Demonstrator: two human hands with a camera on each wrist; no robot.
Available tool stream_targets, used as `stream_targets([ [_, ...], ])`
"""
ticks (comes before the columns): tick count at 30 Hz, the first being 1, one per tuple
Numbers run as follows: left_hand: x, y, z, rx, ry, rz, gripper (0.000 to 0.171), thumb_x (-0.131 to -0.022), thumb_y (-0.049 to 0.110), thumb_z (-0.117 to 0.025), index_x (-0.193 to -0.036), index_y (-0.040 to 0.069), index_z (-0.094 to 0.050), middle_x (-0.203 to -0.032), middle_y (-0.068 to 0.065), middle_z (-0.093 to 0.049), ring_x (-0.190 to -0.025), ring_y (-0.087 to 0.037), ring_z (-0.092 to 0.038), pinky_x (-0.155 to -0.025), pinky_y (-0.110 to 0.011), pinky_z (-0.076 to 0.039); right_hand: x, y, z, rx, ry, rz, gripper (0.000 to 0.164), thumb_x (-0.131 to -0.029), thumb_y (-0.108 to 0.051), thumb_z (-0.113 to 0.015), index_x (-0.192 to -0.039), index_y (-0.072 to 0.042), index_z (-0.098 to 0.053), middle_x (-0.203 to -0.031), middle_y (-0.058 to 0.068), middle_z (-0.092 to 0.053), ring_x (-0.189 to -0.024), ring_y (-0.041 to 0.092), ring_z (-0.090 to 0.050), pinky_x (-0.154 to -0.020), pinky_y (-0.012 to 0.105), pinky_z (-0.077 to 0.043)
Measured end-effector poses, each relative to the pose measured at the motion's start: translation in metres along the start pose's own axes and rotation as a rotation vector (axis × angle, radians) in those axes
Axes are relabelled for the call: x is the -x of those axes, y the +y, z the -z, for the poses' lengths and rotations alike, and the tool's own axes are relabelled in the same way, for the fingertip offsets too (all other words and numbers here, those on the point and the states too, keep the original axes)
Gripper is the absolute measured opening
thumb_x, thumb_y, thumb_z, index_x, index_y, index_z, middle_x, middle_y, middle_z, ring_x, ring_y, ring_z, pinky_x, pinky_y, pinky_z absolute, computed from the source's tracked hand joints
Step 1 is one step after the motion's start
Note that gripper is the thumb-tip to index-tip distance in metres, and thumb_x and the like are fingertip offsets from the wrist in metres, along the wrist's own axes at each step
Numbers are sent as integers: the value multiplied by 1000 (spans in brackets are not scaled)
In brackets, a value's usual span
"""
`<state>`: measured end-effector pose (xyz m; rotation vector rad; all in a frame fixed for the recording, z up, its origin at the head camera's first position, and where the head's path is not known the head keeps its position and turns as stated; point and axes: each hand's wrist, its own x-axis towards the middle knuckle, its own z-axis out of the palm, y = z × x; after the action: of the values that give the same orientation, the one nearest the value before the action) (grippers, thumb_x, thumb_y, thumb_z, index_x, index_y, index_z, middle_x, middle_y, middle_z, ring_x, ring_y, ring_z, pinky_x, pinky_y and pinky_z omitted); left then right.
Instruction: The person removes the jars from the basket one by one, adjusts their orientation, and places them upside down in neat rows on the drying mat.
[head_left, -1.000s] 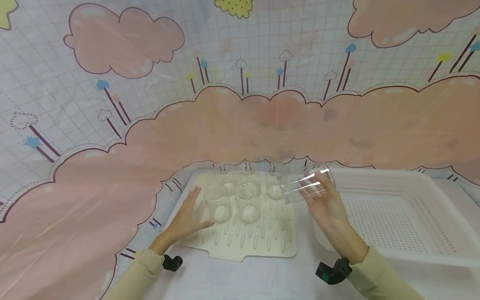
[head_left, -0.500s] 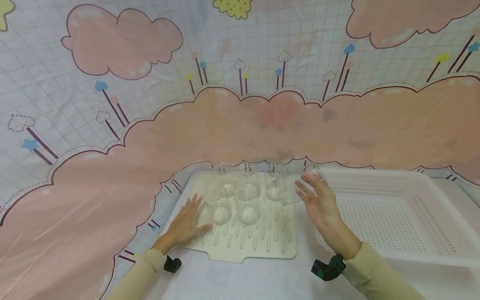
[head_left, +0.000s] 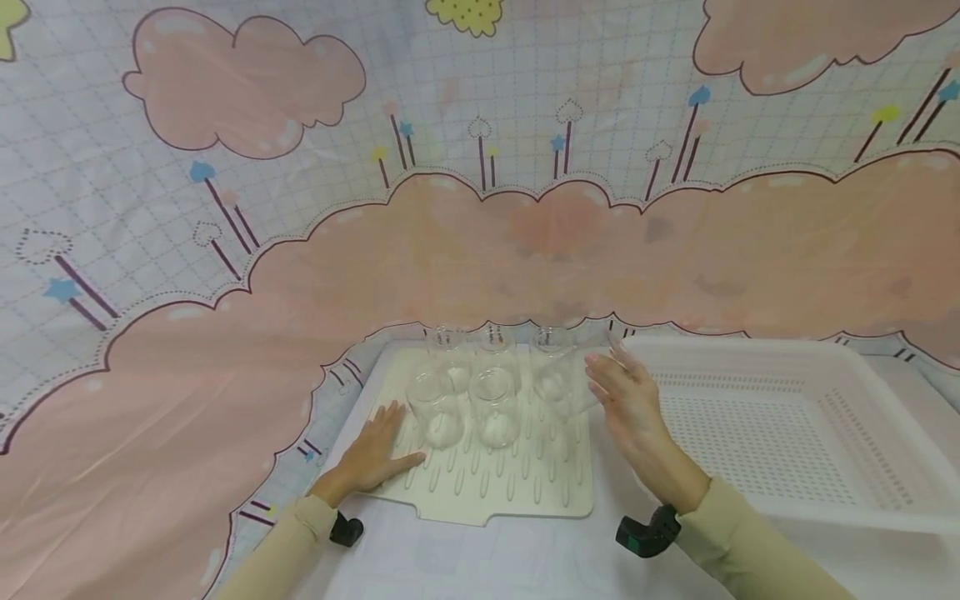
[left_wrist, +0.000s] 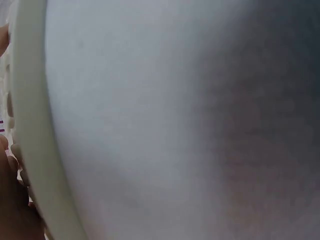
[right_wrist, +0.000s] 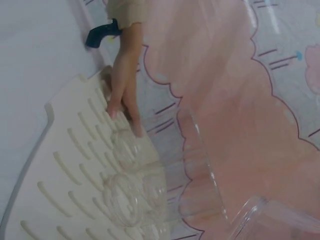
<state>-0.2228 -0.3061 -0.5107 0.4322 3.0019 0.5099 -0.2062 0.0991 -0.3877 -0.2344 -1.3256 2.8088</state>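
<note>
My left hand (head_left: 370, 450) lies with extended fingers on the left side of a cream ridged drying mat (head_left: 517, 492). In the left wrist view, only the mat's edge (left_wrist: 35, 115) and a dark part of the hand (left_wrist: 15, 212) show. My right hand (head_left: 633, 408) grips a clear glass (head_left: 576, 396), tilted over the mat's right side; its far end is hard to make out. Several clear glasses stand on the mat, among them a front left glass (head_left: 435, 417) and a front middle glass (head_left: 495, 412). A back right glass (head_left: 550, 342) is partly overlapped by the held one.
A white perforated plastic basket (head_left: 885, 433) stands right of the mat, close to my right forearm. Behind the mat rises a patterned cloth (head_left: 480, 258) with pink clouds. White cloth (head_left: 555, 558) covers the table in front.
My right hand has moved left and slightly down, and its glass has turned from nearly lying to more steeply tilted. The left hand has settled lower on the mat.
</note>
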Motion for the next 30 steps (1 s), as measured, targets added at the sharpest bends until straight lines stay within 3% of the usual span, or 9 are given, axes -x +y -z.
stream_targets([
  [2, 0, 1, 1, -11, -10, 0, 102, -91, 63, -59, -155, -7, -20, -162, -25, -15, -149, -45, -9, -119, -58, -10, -1, 2, -1, 30, -1, 6, 61, -96, 5, -54, -153, -5, -33, -101, -4, -64, -102, 11, -63, -113, 39, -33],
  [4, 0, 3, 3, -15, -27, 7, 102, -92, 62, -58, -155, -7, -19, -162, -25, -13, -149, -45, -7, -119, -57, -8, -1, 3, -3, 68, 1, 6, 66, -95, 6, -57, -154, -2, -29, -118, 4, -59, -105, 10, -61, -115, 40, -31],
  [7, 0, 4, 5, -29, -48, 14, 99, -93, 62, -56, -156, -6, -19, -162, -25, -12, -149, -44, -6, -119, -57, -8, -2, 7, -5, 136, 16, -2, 73, -92, 5, -61, -154, 1, -23, -142, 16, -42, -114, 11, -54, -116, 40, -30],
  [9, 0, 3, 5, -39, -62, 22, 99, -93, 63, -55, -156, -4, -19, -163, -24, -11, -149, -43, -5, -119, -57, -8, -4, 10, -7, 188, 31, -7, 76, -90, 4, -65, -154, 1, -23, -149, 19, -35, -119, 13, -49, -116, 39, -30],
  [16, -1, 2, 4, -47, -74, 29, 99, -93, 63, -54, -157, -4, -18, -163, -23, -10, -149, -43, -6, -120, -56, -8, -6, 23, -13, 318, 56, -26, 77, -85, 3, -72, -149, -1, -29, -138, 11, -42, -121, 22, -48, -113, 38, -29],
  [24, -1, 0, 1, -40, -72, 32, 100, -93, 64, -54, -157, -3, -18, -164, -22, -9, -150, -42, -5, -120, -56, -7, -7, 39, -16, 429, 52, -29, 79, -82, 2, -77, -146, -1, -32, -138, 19, -43, -127, 33, -42, -109, 44, -33],
  [30, -2, -3, -2, -52, -70, 28, 100, -92, 66, -53, -157, -2, -18, -164, -21, -9, -150, -41, -5, -120, -55, -8, -9, 50, -15, 495, 86, -23, 81, -77, 2, -81, -144, -2, -34, -140, 20, -44, -126, 35, -42, -105, 45, -39],
])
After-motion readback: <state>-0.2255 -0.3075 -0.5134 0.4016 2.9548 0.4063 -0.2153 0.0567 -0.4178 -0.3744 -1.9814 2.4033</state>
